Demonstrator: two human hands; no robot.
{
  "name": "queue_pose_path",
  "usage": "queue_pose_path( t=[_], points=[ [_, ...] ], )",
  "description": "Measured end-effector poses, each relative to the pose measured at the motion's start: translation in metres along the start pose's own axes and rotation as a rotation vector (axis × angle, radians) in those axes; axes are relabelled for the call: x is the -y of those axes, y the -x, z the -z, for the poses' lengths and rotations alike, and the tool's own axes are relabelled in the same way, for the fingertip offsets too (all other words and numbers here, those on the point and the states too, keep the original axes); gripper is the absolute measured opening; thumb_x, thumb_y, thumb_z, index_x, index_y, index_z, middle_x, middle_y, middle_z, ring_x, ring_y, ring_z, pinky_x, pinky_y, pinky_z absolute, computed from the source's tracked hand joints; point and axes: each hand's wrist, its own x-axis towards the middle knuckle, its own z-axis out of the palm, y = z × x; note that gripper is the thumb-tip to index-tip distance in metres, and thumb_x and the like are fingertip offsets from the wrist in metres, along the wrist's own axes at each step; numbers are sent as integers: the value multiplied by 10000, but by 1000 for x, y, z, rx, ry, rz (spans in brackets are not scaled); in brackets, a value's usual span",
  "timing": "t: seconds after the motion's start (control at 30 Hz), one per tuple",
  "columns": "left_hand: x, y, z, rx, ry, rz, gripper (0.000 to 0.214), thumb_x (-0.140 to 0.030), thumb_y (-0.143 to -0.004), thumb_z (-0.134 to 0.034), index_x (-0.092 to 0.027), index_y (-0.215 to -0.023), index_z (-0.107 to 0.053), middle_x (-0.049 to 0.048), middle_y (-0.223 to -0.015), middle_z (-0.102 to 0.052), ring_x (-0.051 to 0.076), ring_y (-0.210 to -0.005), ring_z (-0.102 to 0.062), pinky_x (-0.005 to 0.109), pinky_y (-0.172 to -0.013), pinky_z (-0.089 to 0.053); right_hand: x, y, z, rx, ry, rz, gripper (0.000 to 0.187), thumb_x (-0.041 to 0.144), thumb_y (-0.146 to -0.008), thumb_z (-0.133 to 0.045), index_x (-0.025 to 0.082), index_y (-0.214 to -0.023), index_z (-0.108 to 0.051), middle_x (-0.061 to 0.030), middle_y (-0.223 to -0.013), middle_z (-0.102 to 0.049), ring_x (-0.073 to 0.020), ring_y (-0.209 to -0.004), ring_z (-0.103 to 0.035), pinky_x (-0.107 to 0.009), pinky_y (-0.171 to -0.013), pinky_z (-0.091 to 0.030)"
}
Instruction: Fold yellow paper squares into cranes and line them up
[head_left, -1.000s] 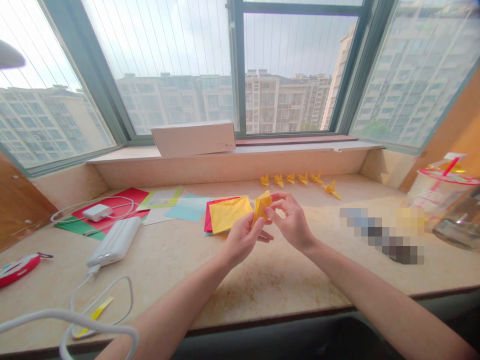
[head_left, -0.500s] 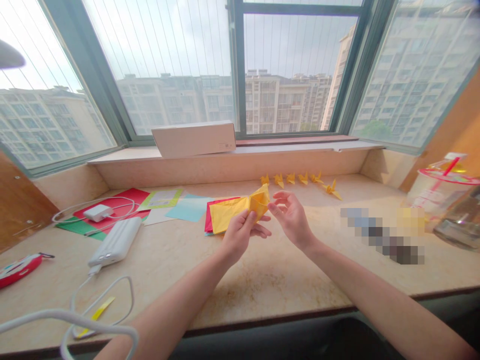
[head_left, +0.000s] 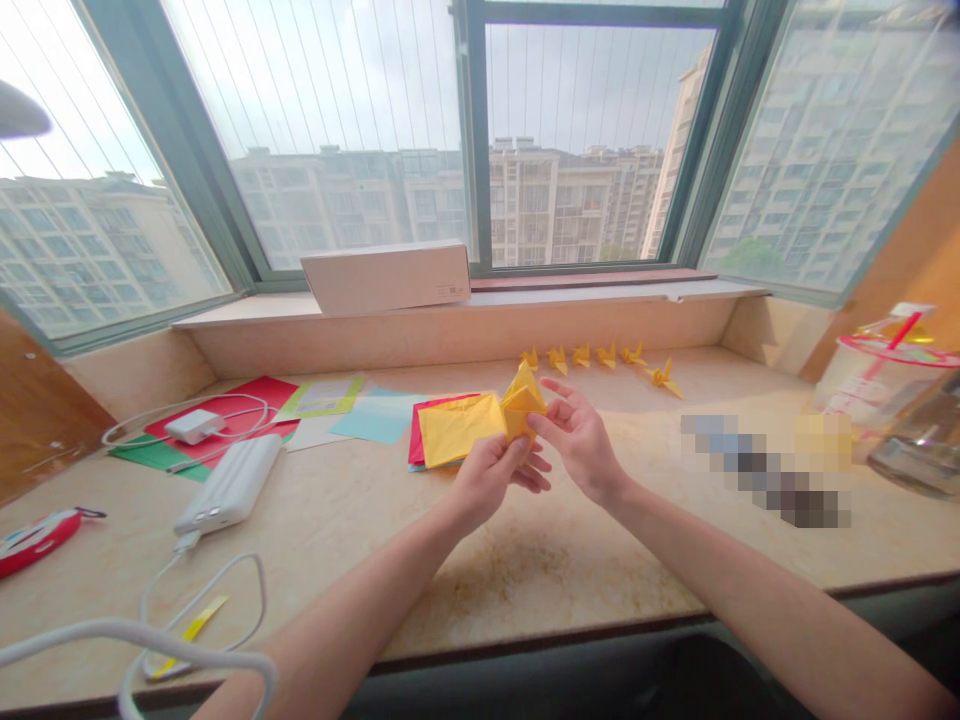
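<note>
Obs.: folded yellow paper is held up off the countertop, point upward, between both hands. Left hand is closed on its lower part, thumb and fingers pinching the layers from below. Right hand is loosely curled with the fingers spread, thumb tip against the paper's right edge; whether it truly pinches or only touches cannot be told from this view. Position: the paper sits at 12 o'clock from the left hand, touching it, and at about 10 o'clock from the right hand, at its fingertips. Nearby: a stack of coloured sheets, yellow on top, lies flat at 10 o'clock from the left hand, just behind the held piece. A row of small yellow folded figures stands at 12 o'clock from the right hand, well apart, near the back wall. A white power bank lies at 9 o'clock, well apart.

Judgement on the fold in hand: the left pinch should stay low and firm so the layers do not slide, while the right thumb and forefinger work the edge. Match points and edges before pressing any crease. Run the crease from the centre outward, with light pressure near the tip, where thin paper tears or buckles most easily.
</note>
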Motion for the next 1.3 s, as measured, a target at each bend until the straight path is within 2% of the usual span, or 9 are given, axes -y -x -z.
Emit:
queue_pose_path(
  t=[0.13, 0.23, 0.43, 0.63, 0.8, 0.9, 1.03, 1.1, 1.3],
  points=[
    [1, 0, 1, 37, 16, 17, 492, -588, -794, -683, -102, -854, -630, 94, -744, -721, 176, -571, -690, 284, -564, -534, 6, 2, -2, 206, -71, -149, 362, 478, -755, -763, 200, -956, -646, 19, -733, -627, -101, -525, -494, -231, -448, -375],
    [3, -2, 1, 44, -9, 33, 491, -588, -774, -701, -107, -837, -630, 88, -749, -724, 166, -554, -687, 268, -545, -527, 6, 3, -4, 192, -65, -179, 327, 484, -748, -767, 184, -816, -655, 19, -670, -605, -94, -491, -453, -226, -405, -334],
    [3, 1, -3, 52, -62, 36, 485, -592, -812, -660, -110, -855, -634, 87, -762, -726, 168, -570, -698, 265, -555, -536, 4, 3, -3, 68, -86, -168, 310, 432, -726, -799, 185, -869, -680, -5, -763, -689, -115, -557, -540, -242, -478, -411],
    [3, 7, -5, 110, -144, 44, 526, -608, -878, -556, -93, -892, -666, 131, -833, -738, 180, -611, -709, 272, -573, -537, 3, 1, 0, 95, -131, -219, 385, 431, -734, -795, 221, -988, -596, 20, -722, -692, -124, -523, -568, -223, -430, -384],
    [5, 4, -5, 21, -222, -13, 509, -574, -843, -630, -89, -991, -674, 163, -963, -737, 213, -712, -731, 306, -634, -564, 1, 1, -2, 85, -132, -202, 388, 395, -713, -813, 220, -949, -559, 10, -770, -716, -129, -568, -614, -216, -455, -427],
    [3, 2, -3, -2, -156, -33, 488, -537, -825, -676, -89, -1017, -676, 132, -883, -739, 217, -739, -729, 327, -678, -578, -1, 3, -4, 99, -122, -226, 472, 398, -704, -817, 235, -1013, -498, 29, -721, -710, -118, -500, -589, -208, -427, -423],
    [-1, 1, 0, 4, -50, -5, 453, -533, -809, -697, -87, -889, -681, 102, -779, -726, 196, -682, -714, 326, -669, -577, 3, 4, -4, 94, -123, -161, 619, 393, -730, -802, 291, -1178, -387, 45, -730, -719, -150, -536, -635, -233, -459, -473],
    [-3, 1, 1, 5, -20, 0, 438, -521, -802, -712, -89, -871, -680, 102, -793, -727, 194, -685, -714, 318, -665, -573, 5, 3, -2, 117, -108, -114, 586, 378, -761, -779, 300, -1197, -395, 28, -778, -734, -169, -618, -676, -256, -515, -510],
    [-3, 1, 2, -4, 21, 11, 417, -483, -793, -736, -96, -943, -695, 100, -839, -733, 207, -729, -725, 320, -680, -573, 2, -1, 3, 160, -12, -73, 363, 342, -792, -746, 253, -1099, -575, -35, -938, -756, -189, -792, -703, -300, -650, -547]
  ],
)
